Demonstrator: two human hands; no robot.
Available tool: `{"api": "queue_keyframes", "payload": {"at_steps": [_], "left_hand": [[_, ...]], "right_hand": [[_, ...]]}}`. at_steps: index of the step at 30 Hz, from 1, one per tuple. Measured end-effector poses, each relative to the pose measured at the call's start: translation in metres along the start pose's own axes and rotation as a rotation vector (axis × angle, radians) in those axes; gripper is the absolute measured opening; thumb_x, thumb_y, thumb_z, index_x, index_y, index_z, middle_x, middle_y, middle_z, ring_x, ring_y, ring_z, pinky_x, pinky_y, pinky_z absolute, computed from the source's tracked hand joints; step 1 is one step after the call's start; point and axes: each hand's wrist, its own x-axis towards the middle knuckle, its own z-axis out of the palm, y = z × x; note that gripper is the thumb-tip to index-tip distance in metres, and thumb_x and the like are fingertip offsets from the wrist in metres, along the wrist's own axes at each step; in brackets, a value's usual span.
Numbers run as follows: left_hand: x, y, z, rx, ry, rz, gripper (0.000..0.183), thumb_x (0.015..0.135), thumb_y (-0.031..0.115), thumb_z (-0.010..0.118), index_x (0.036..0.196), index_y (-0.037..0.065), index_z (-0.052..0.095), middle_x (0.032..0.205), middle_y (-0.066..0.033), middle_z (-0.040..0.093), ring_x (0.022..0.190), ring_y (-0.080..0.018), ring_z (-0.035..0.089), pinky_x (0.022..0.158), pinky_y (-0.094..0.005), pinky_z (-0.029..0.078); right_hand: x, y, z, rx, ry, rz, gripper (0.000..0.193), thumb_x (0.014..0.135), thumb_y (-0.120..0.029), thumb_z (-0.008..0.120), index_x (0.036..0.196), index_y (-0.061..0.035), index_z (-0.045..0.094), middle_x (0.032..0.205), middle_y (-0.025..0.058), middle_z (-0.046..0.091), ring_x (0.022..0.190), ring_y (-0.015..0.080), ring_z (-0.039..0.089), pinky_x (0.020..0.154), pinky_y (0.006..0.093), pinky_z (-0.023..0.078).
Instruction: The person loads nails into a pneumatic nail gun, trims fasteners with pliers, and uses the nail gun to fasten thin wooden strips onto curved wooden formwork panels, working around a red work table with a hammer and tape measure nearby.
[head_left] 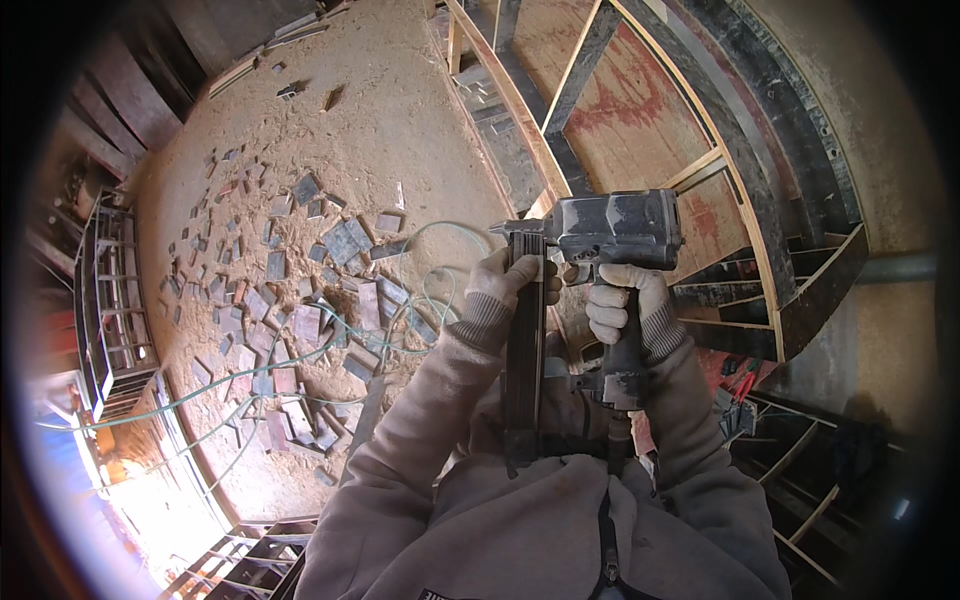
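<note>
A black pneumatic nail gun [615, 228] is held up in front of my chest, its nose pointing left. My right hand [628, 295], in a pale work glove, wraps round its handle. On the nail gun's long magazine [524, 360], near the nose, my gloved left hand [502, 278] is closed, its thumb on the magazine's upper end. The magazine runs down toward my body. From the handle's base an air fitting [620, 430] hangs down against my jacket. What the left fingers do behind the magazine is hidden.
Wooden framing with stained plywood panels [630, 100] stands close on the right. Many board offcuts [345, 245] litter the dusty floor at left, with a green air hose [200, 398] looping across them. Red-handled pliers [742, 385] lie at the lower right. Stacked frames [125, 300] stand far left.
</note>
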Motion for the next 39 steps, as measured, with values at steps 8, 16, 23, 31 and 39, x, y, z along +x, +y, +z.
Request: {"api": "queue_keyframes", "payload": {"at_steps": [8,16,23,31,39], "left_hand": [[-0.001,0.002,-0.002,-0.011,-0.032,0.032,0.031,0.102,0.022,0.056,0.11,-0.006,0.064,0.091,-0.0149,0.072,0.08,-0.0218,0.07,0.073,-0.0316,0.057],[0.0,0.006,-0.001,0.01,-0.038,0.005,0.031,0.101,0.02,0.055,0.112,-0.007,0.063,0.093,-0.0154,0.072,0.081,-0.0224,0.07,0.074,-0.032,0.057],[0.003,0.012,-0.002,0.028,-0.109,0.031,0.031,0.102,0.019,0.056,0.117,-0.007,0.062,0.095,-0.0164,0.072,0.083,-0.0239,0.071,0.077,-0.0329,0.058],[0.032,0.018,0.057,-0.012,-0.372,0.034,0.041,0.105,0.035,0.055,0.119,-0.003,0.061,0.093,-0.0134,0.07,0.079,-0.0213,0.069,0.072,-0.0323,0.058],[0.02,-0.045,0.195,0.009,-0.658,-0.159,0.038,0.106,0.037,0.056,0.111,0.0,0.063,0.085,-0.015,0.072,0.068,-0.0212,0.07,0.063,-0.031,0.059]], "right_hand": [[-0.003,0.0,0.013,0.052,0.093,-0.036,0.044,0.104,-0.034,0.044,0.063,-0.0171,0.042,0.054,-0.0022,0.034,0.045,0.0152,0.032,0.049,0.0327,0.029],[-0.002,0.0,0.012,0.029,0.03,-0.063,0.042,0.103,-0.032,0.044,0.065,-0.0168,0.042,0.055,-0.0026,0.034,0.044,0.0145,0.032,0.047,0.032,0.029],[-0.003,0.002,0.017,-0.005,-0.092,-0.111,0.037,0.103,-0.029,0.046,0.07,-0.0148,0.046,0.057,-0.0021,0.036,0.045,0.0136,0.034,0.046,0.0321,0.03],[-0.071,0.006,0.042,-0.08,0.327,-0.379,0.039,0.106,-0.026,0.041,0.071,-0.0112,0.047,0.056,0.0041,0.044,0.047,0.0207,0.046,0.052,0.0366,0.043],[-0.209,0.065,0.002,0.012,-0.07,-0.902,0.032,0.099,-0.041,0.054,0.079,-0.0174,0.049,0.079,0.0037,0.052,0.068,0.0219,0.059,0.062,0.0375,0.05]]}}
